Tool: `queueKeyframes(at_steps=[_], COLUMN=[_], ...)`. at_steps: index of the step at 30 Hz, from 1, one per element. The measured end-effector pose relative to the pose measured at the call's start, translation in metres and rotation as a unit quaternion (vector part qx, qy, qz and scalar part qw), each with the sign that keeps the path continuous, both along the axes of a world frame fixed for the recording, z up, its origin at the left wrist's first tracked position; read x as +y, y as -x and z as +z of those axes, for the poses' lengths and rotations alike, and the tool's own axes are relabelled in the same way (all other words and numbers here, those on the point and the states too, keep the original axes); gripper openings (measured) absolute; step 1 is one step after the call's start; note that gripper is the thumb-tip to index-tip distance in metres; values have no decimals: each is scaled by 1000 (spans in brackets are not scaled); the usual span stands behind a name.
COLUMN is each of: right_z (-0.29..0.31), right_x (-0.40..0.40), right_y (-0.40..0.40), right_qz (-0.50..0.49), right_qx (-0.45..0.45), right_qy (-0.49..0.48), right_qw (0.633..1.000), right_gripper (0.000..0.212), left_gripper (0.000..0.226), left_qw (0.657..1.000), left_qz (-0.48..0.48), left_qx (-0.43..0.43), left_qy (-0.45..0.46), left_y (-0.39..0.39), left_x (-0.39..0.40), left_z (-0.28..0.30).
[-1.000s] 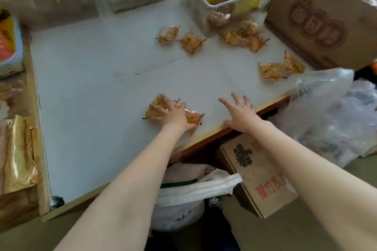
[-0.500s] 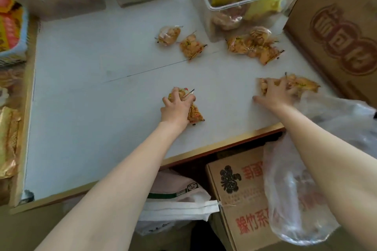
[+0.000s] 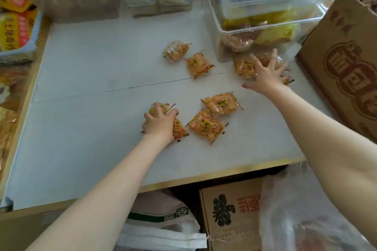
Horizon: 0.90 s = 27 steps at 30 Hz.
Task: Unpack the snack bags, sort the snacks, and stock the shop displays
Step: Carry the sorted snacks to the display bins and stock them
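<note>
Red "面包" on the right cardboard box (image 3: 344, 71) (rest illegible)

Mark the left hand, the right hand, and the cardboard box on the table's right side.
left hand (image 3: 160, 123), head view: back of the hand, gripping snack packets (image 3: 179, 129).
right hand (image 3: 265, 76), head view: back of the hand, fingers spread over packets.
cardboard box (image 3: 346, 71), head view: printed front face.

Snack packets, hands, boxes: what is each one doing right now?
Left hand: gripping a bunch of packets on the table.
Right hand: fingers spread, over the far packets.
Two middle packets: lying flat, sealed, untouched.
Two back packets: lying loose.
Clear bin: lidded, holding snacks.
</note>
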State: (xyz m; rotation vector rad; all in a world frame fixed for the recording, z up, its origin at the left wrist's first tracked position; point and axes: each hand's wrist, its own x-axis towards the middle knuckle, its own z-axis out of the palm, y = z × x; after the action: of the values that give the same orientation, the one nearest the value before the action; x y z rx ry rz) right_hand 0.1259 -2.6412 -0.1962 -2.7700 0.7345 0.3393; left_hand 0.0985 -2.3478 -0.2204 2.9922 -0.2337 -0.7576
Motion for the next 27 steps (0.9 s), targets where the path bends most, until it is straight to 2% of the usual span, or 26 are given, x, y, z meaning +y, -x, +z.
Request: queueKeyframes(at_steps=[3,6,8,11,13,15,17,20,22,24,27], right_z=[-15,-22,-23,-28,-30,-22,-12,-10,-15,-15,-12], right_x=[-29,-37,-30,-9,7,25,44,75,91,100,112], right_y=[-15,-15,-5,16,27,31,32,39,45,48,51], right_qz=[1,-12,-16,0,3,-18,-16,61,77,56,18], right_qx=[63,69,48,-4,-29,-57,-34,56,77,80,79], right_qy=[-10,-15,6,25,-23,-113,-169,-150,-128,-125,-116], right_qw=[998,997,999,1000,999,992,985,985,986,987,990], right_gripper=[91,90,76,52,44,42,49,83,96,100,93], left_gripper=[74,85,85,72,86,102,107,105,93,79,74], left_qw=[1000,997,992,977,977,984,989,988,987,987,987], left_qz=[-15,-21,2,111,135,118,102,93,81,59,28], left_qx=[10,74,117,130,123,112,98,113,132,139,151], left_qy=[-18,0,45,128,112,78,53,41,48,47,35], left_y=[-2,-5,-5,-7,-1,10,18,18,17,19,21], left_x=[-2,-5,-10,-23,-37,-49,-58,-61,-56,-49,-34], left_z=[0,5,12,17,16,12,7,9,12,15,16])
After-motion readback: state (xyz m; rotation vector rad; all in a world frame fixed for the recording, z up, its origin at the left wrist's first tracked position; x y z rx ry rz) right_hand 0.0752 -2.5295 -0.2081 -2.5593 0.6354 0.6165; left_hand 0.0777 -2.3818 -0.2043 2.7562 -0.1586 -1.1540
